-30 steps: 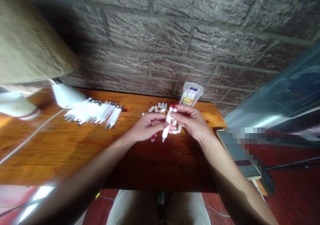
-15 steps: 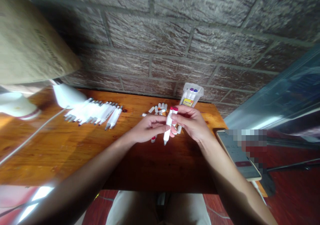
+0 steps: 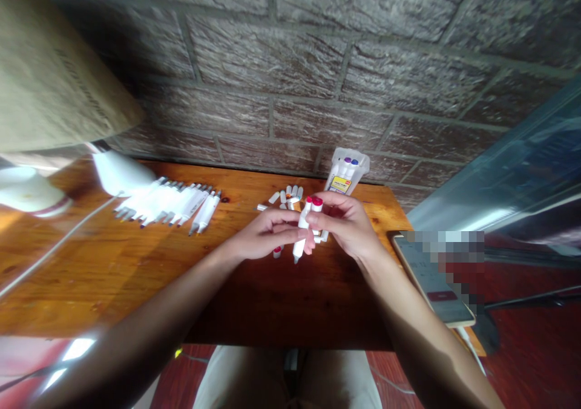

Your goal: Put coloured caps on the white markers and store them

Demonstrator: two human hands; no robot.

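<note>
My left hand (image 3: 267,235) is closed on a white marker (image 3: 300,238), thumb on the near side. The marker leans, its red tip up and its grey end down. My right hand (image 3: 347,221) pinches a white marker cap with a red end (image 3: 317,202), right beside the marker's red tip. Whether cap and marker touch I cannot tell. Behind my hands several loose white caps (image 3: 273,198) lie on the wooden table. Another red-ended cap (image 3: 277,251) lies below my left fingers, partly hidden.
To the left, several uncapped white markers (image 3: 175,203) lie in a row near a lamp (image 3: 115,170) and its cord. A clear marker case (image 3: 347,170) with purple and blue ends stands by the brick wall. On the right edge rests a phone (image 3: 431,282).
The red-ended cap has dropped slightly and turned its red end more toward me, apart from the marker's tip. The marker tilts a little more, its lower end shifted left.
</note>
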